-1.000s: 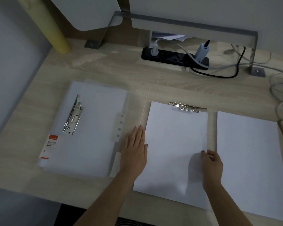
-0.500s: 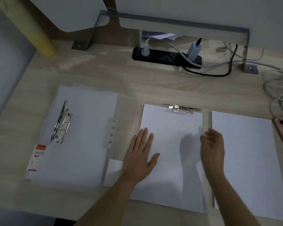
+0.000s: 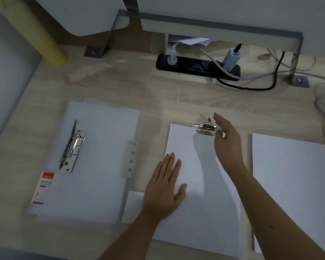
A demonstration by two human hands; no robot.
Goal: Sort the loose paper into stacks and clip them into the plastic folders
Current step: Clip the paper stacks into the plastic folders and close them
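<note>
White paper stack (image 3: 199, 184) pinned flat under open left hand (image 3: 164, 188), long axis running away from viewer. Right hand (image 3: 226, 139) open, blurred, at metal clip (image 3: 204, 128) on stack's far edge; contact unclear.

Three lots of white paper lie on a wooden desk. At left, an open translucent folder (image 3: 94, 162) lies flat, its steel clip (image 3: 72, 147) along the left side and a red label at its near corner. The centre stack (image 3: 201, 184) sits under a clip (image 3: 204, 128) at its far edge. A loose stack (image 3: 293, 188) lies just right.
</note>
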